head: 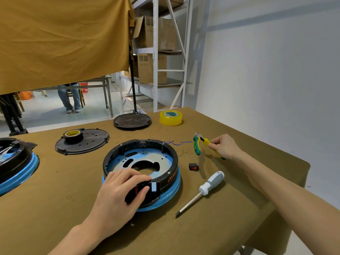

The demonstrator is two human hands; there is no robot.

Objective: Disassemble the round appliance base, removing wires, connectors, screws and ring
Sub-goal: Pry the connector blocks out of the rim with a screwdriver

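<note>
Tabletop edge nears right hand (gripping pliers); left hand grips base.

No text can be read with certainty. The round appliance base carries red and white lettering on its black outer ring (too small and blurred to make out). The cardboard boxes on the shelving show faint printed symbols and lines, likewise illegible.
</note>
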